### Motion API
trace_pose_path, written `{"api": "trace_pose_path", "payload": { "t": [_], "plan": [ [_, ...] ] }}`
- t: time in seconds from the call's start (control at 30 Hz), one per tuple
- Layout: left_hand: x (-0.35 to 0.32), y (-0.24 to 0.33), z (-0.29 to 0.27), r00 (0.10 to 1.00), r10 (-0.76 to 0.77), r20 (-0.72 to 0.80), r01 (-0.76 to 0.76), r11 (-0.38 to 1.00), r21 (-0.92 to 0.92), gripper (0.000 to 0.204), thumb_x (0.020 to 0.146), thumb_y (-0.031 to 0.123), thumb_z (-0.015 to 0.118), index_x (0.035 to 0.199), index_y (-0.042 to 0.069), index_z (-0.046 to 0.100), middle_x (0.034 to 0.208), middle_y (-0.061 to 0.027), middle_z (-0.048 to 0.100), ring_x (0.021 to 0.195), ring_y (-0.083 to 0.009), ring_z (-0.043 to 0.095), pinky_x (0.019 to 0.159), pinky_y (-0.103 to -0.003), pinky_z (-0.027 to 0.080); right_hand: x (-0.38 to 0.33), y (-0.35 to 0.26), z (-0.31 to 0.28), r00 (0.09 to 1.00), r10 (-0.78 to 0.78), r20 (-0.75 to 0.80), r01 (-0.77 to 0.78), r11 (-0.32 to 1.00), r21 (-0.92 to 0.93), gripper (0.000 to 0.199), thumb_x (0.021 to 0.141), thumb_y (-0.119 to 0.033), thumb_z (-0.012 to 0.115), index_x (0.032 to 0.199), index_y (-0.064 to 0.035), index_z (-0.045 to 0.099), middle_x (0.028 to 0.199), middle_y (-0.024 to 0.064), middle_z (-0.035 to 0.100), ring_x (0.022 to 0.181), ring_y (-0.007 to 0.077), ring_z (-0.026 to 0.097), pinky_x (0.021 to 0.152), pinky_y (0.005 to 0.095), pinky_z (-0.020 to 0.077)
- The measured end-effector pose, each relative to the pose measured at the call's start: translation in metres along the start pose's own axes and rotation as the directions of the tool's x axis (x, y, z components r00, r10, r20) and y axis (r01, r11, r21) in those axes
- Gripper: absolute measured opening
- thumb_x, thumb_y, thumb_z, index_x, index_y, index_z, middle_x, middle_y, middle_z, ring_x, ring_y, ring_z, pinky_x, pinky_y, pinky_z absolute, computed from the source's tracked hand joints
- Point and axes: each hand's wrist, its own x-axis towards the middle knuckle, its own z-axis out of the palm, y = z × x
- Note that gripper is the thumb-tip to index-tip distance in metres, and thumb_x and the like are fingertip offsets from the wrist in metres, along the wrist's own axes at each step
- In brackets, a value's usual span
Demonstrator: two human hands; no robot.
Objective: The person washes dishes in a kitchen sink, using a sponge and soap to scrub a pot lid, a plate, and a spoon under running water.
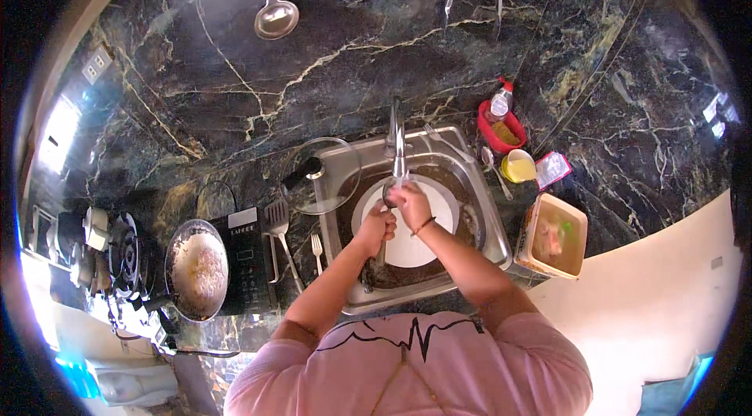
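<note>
Under the running-height spout of the faucet, both my hands work at a long-handled metal utensil with a rounded head; whether it is a ladle or a large spoon I cannot tell. My left hand is wrapped round its handle. Slightly blurred, my right hand has its fingers curled at the rounded head. Beneath them a white plate lies in the steel sink, which holds dark, murky water. Any small thing inside my right fingers is hidden.
A glass lid overlaps the sink's left rim. Left of it are a fork, a slotted turner and a soiled pan on a cooktop. To the right stand a red holder, yellow cup and rectangular tub.
</note>
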Motion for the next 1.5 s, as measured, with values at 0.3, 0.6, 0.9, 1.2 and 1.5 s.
{"api": "trace_pose_path", "payload": {
  "t": [0.3, 0.6, 0.9, 1.2, 1.5],
  "plan": [
    [0.013, -0.008, -0.020, 0.998, -0.003, 0.066, 0.006, 0.999, -0.036, 0.019, 0.085, 0.004, 0.043, 0.097, 0.018, 0.041, 0.065, 0.0052, 0.033, 0.049, -0.0048, 0.028, 0.041, -0.020, 0.020, -0.001, 0.003, 0.001, 0.989, -0.148, 0.020, 0.149, 0.986, -0.071, 0.009, 0.074, 0.000, 0.061, 0.082, -0.0027, 0.065, 0.080, 0.0113, 0.062, 0.078, 0.0258, 0.060, 0.068, 0.0341, 0.0489],
    [0.007, -0.002, -0.019, 0.995, -0.057, 0.085, 0.056, 0.998, 0.011, 0.021, 0.087, 0.003, 0.038, 0.098, 0.021, 0.039, 0.064, 0.0049, 0.032, 0.049, -0.0052, 0.029, 0.040, -0.020, 0.019, 0.003, -0.008, 0.004, 0.992, -0.117, 0.055, 0.122, 0.989, -0.088, 0.006, 0.073, -0.005, 0.066, 0.078, -0.0066, 0.066, 0.081, 0.0110, 0.061, 0.080, 0.0275, 0.059, 0.067, 0.0355, 0.0483],
    [-0.001, 0.000, -0.006, 1.000, -0.012, -0.028, 0.013, 1.000, 0.028, 0.025, 0.088, 0.006, 0.039, 0.107, 0.023, 0.039, 0.064, 0.0043, 0.033, 0.049, -0.0057, 0.030, 0.040, -0.020, 0.020, 0.011, -0.010, 0.024, 0.997, -0.070, 0.020, 0.070, 0.997, 0.026, 0.007, 0.076, -0.009, 0.062, 0.080, -0.0031, 0.061, 0.083, 0.0113, 0.059, 0.074, 0.0297, 0.059, 0.063, 0.0366, 0.0463],
    [0.001, -0.001, -0.015, 0.998, 0.001, -0.059, -0.002, 1.000, -0.015, 0.013, 0.091, 0.010, 0.037, 0.098, 0.020, 0.039, 0.063, 0.0038, 0.033, 0.048, -0.0063, 0.030, 0.040, -0.021, 0.022, 0.009, -0.003, 0.020, 0.999, 0.009, 0.046, -0.014, 0.994, 0.110, 0.003, 0.079, -0.004, 0.059, 0.080, -0.0017, 0.060, 0.076, 0.0121, 0.058, 0.069, 0.0244, 0.058, 0.059, 0.0340, 0.0462],
    [0.004, 0.000, -0.023, 1.000, 0.010, -0.014, -0.010, 0.998, -0.055, 0.006, 0.091, 0.014, 0.040, 0.089, 0.017, 0.035, 0.063, 0.0039, 0.034, 0.047, -0.0065, 0.030, 0.039, -0.022, 0.021, 0.022, 0.005, 0.002, 0.990, 0.100, 0.103, -0.128, 0.939, 0.319, 0.013, 0.075, -0.011, 0.059, 0.070, -0.0004, 0.054, 0.067, 0.0057, 0.051, 0.064, 0.0143, 0.050, 0.057, 0.0289, 0.0406]
  ]
}}
